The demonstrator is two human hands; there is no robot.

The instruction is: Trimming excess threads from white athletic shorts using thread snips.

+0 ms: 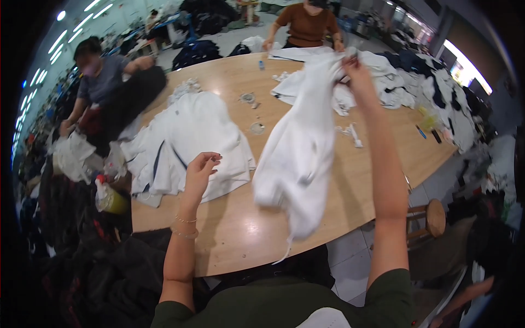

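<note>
the near part of the table [224, 246] lies below your left fingers, and a thin white cord [284, 252] dangles far below your right fingers. your left hand [200, 167] is raised with its fingers loosely bent and the thumb apart, nothing visible in them. beyond and beneath those fingers lies a white pile [210, 126] with dark stripes. to the right of your left fingers, and below your right ones, hangs the white garment [301, 136]; your right hand [360, 76] pinches its top. the step in hand looks like lifting this one garment and turning or laying it out. if so, the next move calls for your left fingers to catch a free edge while the right ones keep their pinch.

below the right fingers are white scraps [353, 134]; well to their right, a large heap of clothes [456, 106]. past them, a co-worker in a brown top [307, 27] has hands at white cloth.

motion blurs the garment, so you can't make out its front, back or type, nor whether its lower end touches the table. your right fingertips are partly lost in folds and blur.
</note>
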